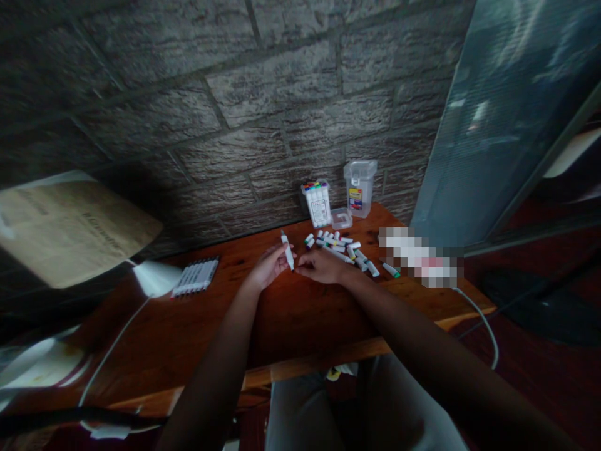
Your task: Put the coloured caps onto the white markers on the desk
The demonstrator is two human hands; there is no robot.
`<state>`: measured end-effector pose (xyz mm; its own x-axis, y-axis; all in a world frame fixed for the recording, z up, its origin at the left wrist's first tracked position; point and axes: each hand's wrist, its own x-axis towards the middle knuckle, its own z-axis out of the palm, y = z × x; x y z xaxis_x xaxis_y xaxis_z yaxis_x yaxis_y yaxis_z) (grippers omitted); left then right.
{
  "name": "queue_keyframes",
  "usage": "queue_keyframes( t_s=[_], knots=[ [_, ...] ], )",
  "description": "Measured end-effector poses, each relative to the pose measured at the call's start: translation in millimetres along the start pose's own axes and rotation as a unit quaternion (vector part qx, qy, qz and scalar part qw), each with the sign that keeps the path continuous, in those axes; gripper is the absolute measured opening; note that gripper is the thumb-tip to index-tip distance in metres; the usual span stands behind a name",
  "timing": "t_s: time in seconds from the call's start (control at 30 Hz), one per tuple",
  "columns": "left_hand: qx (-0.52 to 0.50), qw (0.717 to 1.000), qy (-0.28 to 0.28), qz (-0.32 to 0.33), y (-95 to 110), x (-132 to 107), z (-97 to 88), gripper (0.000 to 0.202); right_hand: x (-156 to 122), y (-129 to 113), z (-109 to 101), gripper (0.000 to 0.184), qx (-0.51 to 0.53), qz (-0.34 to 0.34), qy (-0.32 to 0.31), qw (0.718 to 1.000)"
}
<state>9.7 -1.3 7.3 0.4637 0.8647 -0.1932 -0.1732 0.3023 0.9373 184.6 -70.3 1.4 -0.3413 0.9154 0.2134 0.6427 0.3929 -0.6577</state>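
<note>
Loose markers [335, 242] on wooden table [295, 319]

The held marker [288, 254] is white. The counter [300, 319] is reddish-brown; the wall [300, 94] at twelve o'clock, grey, block-patterned.

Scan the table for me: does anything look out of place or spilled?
Only the loose pile of white marker parts by the right hand looks untidy: they lie at mixed angles, one with a green end off to the side, unlike the neat row of markers at left. No spill shows.
</note>
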Motion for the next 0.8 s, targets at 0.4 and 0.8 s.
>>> queue_keyframes(
  t_s=[0.4, 0.8],
  knots=[
    [0.035, 0.999, -0.019, 0.013, -2.8, 1.3, 0.3, 0.027, -1.2, -2.7, -3.1, 0.015, -0.019, -0.014, -0.011, 1.0],
    [0.059, 0.998, -0.014, 0.026, -5.0, 1.5, 1.7, 0.023, -1.4, -3.2, -3.7, 0.016, -0.029, -0.016, -0.014, 0.999]
  ],
)
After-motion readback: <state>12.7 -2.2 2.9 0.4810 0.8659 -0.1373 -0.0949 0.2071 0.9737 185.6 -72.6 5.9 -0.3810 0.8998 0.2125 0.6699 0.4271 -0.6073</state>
